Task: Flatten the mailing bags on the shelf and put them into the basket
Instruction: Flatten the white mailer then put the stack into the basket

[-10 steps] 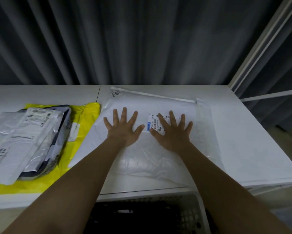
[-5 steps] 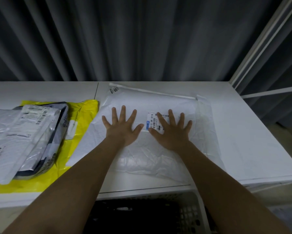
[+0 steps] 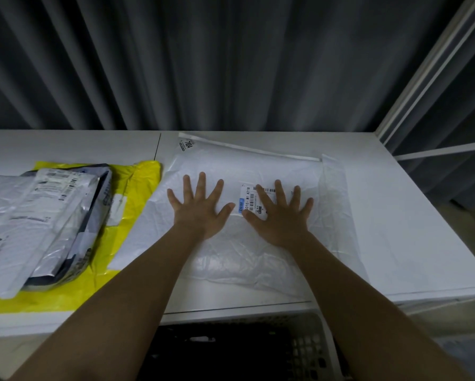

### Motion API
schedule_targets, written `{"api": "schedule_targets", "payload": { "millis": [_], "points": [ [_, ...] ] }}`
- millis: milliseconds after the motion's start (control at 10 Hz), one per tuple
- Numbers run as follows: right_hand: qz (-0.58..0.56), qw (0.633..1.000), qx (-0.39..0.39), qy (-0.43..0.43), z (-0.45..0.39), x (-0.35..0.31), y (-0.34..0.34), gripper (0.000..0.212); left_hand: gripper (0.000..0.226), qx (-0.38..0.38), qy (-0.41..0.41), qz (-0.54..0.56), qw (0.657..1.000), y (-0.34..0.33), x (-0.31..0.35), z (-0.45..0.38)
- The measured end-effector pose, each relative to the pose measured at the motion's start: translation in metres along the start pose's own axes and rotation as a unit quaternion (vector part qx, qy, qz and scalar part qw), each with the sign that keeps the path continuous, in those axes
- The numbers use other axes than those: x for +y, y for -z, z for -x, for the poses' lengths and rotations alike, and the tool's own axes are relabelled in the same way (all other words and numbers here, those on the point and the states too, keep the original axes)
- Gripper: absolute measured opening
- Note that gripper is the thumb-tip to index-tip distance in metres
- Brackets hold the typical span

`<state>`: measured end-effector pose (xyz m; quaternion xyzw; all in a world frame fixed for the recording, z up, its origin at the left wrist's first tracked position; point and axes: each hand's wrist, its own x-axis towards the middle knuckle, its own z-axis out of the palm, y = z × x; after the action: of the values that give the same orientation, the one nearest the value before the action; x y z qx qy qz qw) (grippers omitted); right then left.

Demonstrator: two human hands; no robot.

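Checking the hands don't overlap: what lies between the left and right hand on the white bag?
In the head view, bare white mailing bag and the left edge of its shipping label lie between the left hand and right hand.

The mailing bag (image 3: 258,166) lies on the shelf (image 3: 412,215), with the left hand (image 3: 199,209) and right hand (image 3: 279,215) flat on it, side by side. At nine o'clock from it a stack of bags (image 3: 46,221) rests on a larger bag (image 3: 140,193). The basket (image 3: 310,350) sits below the shelf's near edge, at six o'clock.
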<state>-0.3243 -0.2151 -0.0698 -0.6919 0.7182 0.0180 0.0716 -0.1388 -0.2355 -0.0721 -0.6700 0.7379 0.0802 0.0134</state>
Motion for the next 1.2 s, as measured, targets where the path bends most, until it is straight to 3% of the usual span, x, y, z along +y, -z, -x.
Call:
{"api": "schedule_targets", "payload": {
  "millis": [1200],
  "points": [
    [-0.003, 1.000, -0.022, -0.004, -0.0016, 0.0010, -0.0111, 0.079, 0.072, -0.013, -0.004, -0.007, 1.000, -0.0089, -0.0007, -0.0017]
  ]
}}
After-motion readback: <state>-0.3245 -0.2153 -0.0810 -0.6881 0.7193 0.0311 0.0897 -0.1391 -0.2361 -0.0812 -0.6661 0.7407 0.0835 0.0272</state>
